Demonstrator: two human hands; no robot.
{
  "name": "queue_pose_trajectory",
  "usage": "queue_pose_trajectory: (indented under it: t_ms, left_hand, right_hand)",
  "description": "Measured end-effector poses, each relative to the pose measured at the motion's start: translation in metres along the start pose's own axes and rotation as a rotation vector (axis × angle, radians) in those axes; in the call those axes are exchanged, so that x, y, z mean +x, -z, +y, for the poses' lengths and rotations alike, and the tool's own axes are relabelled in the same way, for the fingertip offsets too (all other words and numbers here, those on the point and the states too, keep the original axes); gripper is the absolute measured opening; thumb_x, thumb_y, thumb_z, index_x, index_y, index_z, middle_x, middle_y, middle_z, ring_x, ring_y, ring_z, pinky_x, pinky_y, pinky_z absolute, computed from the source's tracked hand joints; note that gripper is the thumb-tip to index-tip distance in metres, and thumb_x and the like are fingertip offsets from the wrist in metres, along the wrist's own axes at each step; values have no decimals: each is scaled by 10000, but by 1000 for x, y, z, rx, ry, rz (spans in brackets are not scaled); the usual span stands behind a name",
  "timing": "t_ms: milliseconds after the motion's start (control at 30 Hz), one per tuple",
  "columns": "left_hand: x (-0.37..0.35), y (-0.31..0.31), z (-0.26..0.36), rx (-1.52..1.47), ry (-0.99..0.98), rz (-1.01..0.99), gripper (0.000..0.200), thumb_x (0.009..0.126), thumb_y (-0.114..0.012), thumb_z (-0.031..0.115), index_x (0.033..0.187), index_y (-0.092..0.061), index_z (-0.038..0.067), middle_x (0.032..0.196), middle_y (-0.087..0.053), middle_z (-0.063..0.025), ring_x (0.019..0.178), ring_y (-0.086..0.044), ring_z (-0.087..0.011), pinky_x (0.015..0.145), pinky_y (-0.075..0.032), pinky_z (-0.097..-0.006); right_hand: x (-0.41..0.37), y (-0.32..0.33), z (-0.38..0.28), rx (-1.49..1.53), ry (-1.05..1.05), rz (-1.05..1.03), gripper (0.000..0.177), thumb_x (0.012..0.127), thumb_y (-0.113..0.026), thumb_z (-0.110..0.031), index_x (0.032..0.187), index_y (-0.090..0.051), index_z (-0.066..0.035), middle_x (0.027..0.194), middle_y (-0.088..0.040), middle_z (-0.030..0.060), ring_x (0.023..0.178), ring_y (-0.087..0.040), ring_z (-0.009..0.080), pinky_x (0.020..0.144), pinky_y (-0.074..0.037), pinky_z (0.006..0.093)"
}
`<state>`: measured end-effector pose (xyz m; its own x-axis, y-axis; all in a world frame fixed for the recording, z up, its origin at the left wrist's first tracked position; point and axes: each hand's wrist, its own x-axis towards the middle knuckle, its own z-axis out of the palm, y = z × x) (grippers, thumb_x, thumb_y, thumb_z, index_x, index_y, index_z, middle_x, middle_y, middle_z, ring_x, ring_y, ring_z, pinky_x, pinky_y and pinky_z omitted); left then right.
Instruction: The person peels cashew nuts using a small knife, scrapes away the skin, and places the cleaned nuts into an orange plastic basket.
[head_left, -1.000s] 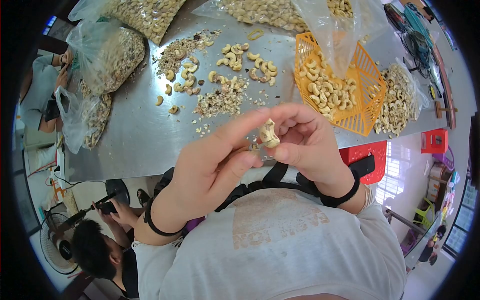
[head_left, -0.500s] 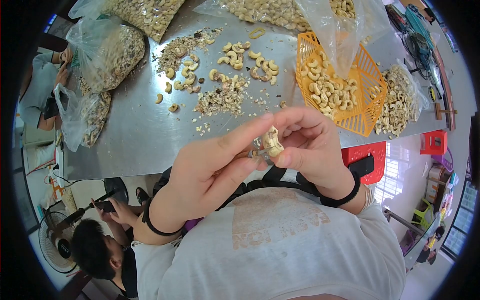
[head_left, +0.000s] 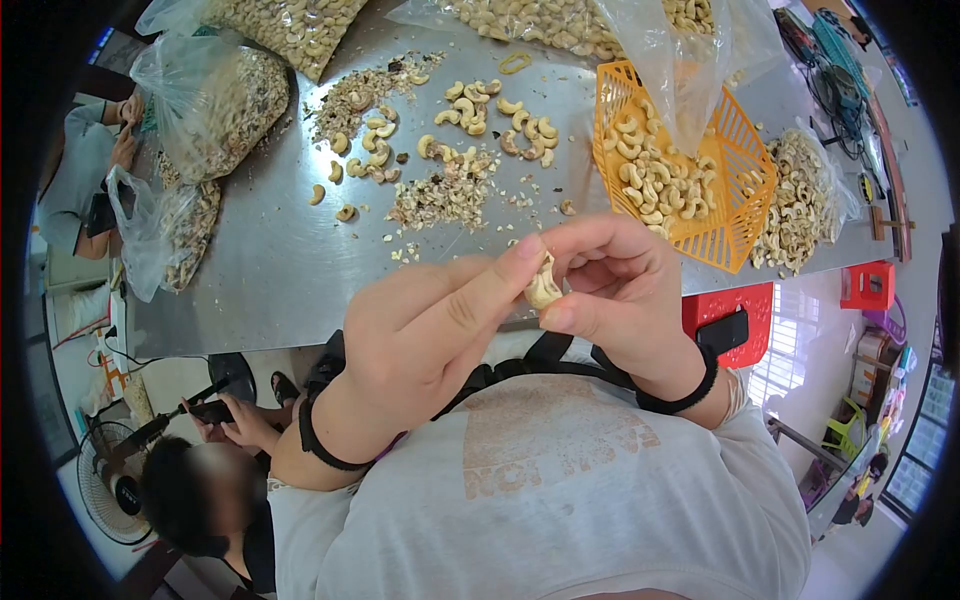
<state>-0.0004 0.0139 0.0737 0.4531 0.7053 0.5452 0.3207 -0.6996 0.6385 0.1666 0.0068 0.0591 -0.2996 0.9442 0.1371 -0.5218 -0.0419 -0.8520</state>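
Note:
Between the thumb and fingers of my right hand (head_left: 625, 290) is a pale, curved cashew nut (head_left: 543, 287), held over the table's near edge. My left hand (head_left: 425, 325) is closed, its fingertips touching the nut's upper end. The small metal-bladed tool seen in that hand half a second ago is now hidden by the fingers. Beyond my hands lie a pile of skin flakes and nut crumbs (head_left: 445, 195) and loose cashews (head_left: 530, 130) in small groups. To the right, an orange plastic basket (head_left: 735, 225) holds more cashews (head_left: 660, 185).
Bags of nuts and scraps (head_left: 225, 110) stand at the left of the metal table (head_left: 270, 270). A cashew heap (head_left: 795, 205) lies right of the basket. A phone (head_left: 722, 332) rests on a red stool (head_left: 755, 310). A person (head_left: 190, 490) sits lower left near a fan (head_left: 120, 485).
My left hand has turned and its fingertips have risen to the nut's upper end. The metal blade seen against the nut has gone out of sight. My right hand stays nearly in place.

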Motion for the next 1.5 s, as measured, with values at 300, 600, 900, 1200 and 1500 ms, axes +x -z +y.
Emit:
queue_pose_trajectory:
  t_ms: [300, 600, 900, 1200, 1500]
  left_hand:
    - [-1, 11, 2, -282, 346, -83, 344, 787, -483, -9, 1130, -485, 20, 876, -595, -127, 703, -580, -160, 610, -431, -222]
    - [2, 13, 0, -298, 288, -182, 397, 768, -505, 3, 1161, -453, 31, 860, -587, -144, 698, -584, -202, 623, -437, -237]
    - [3, 17, 2, -190, 230, -257, 348, 756, -532, 20, 1104, -510, 19, 756, -588, -108, 611, -552, -180, 561, -405, -236]
    - [-1, 9, -6, 78, -20, -112, 342, 690, -577, -20, 1027, -566, 39, 776, -592, -110, 574, -536, -200, 504, -402, -256]
    - [-2, 12, 1, -212, 253, -90, 300, 776, -498, -7, 1071, -535, 33, 808, -593, -112, 651, -570, -170, 575, -433, -233]
  right_hand:
    - [2, 1, 2, 19, -106, 14, 307, 694, -656, -23, 971, -528, 15, 877, -574, 40, 779, -529, 84, 694, -434, 212]
    - [1, 0, -3, -2, -121, 28, 290, 701, -651, -28, 962, -528, 5, 862, -562, 23, 770, -517, 76, 690, -426, 206]
    - [-2, 1, -4, -71, -100, 1, 270, 685, -665, -25, 927, -545, -3, 837, -565, 20, 756, -520, 70, 687, -420, 204]
    - [-3, -1, -1, -47, -76, -3, 241, 689, -667, -41, 899, -552, -6, 812, -573, 22, 739, -525, 70, 668, -424, 206]
    - [-3, 0, -1, 17, -153, -19, 260, 700, -659, -48, 922, -535, 7, 851, -571, 34, 763, -532, 82, 696, -434, 220]
